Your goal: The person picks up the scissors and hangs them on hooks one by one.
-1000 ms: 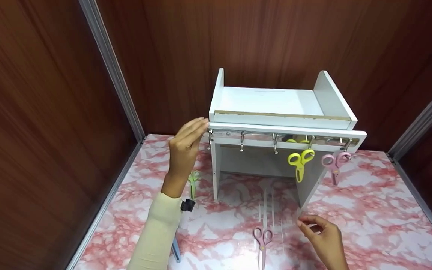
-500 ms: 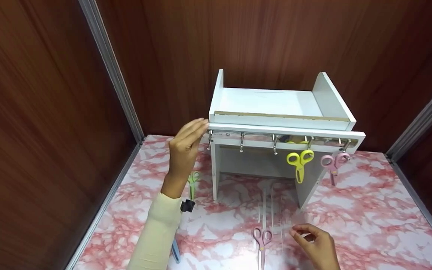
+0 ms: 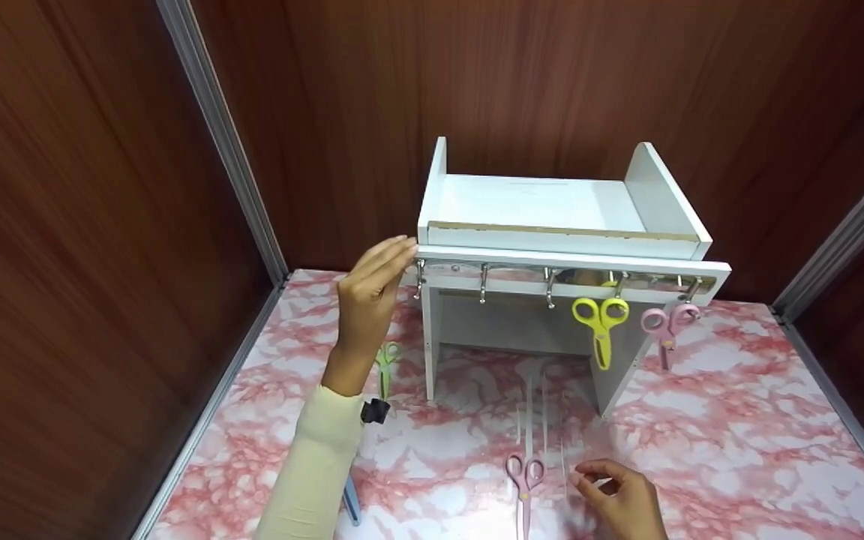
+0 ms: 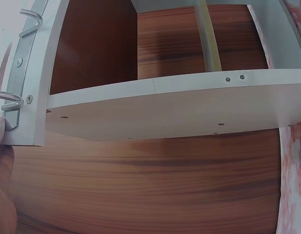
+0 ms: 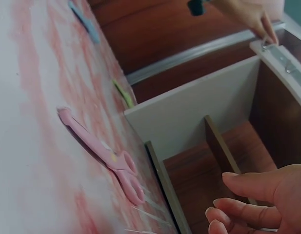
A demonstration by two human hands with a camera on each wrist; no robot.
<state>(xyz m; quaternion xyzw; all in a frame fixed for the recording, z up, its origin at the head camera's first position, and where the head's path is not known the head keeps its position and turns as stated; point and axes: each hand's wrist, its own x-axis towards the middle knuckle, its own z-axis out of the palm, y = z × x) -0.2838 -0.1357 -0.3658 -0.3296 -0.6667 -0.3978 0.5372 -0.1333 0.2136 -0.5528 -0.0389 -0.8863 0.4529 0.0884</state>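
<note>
My left hand (image 3: 372,292) pinches the left end of a white hook rail (image 3: 514,256), thumb in front and fingers behind in the left wrist view. The rail fronts a white wooden shelf unit (image 3: 537,202). Yellow scissors (image 3: 601,341) and pink scissors (image 3: 667,341) hang from its right-hand hooks. Over the table's front, my right hand (image 3: 623,499) holds nothing, its fingers loosely bent. Left of it, a second pair of pink scissors (image 5: 94,146) lies on the tabletop, handles toward the shelf in the head view.
Green scissors (image 3: 384,371) lie left of the shelf. A slim blue item (image 3: 352,501) is partly hidden by the left sleeve. Thin clear strips (image 3: 529,420) lie under the shelf front. Brown wood panels (image 3: 327,112) enclose the marbled red-and-white table (image 3: 762,420).
My right hand has moved left and slightly toward me, nearer the pink scissors on the table. The yellow scissors have swung a little on their hook. My left hand stays at the rail's end.
</note>
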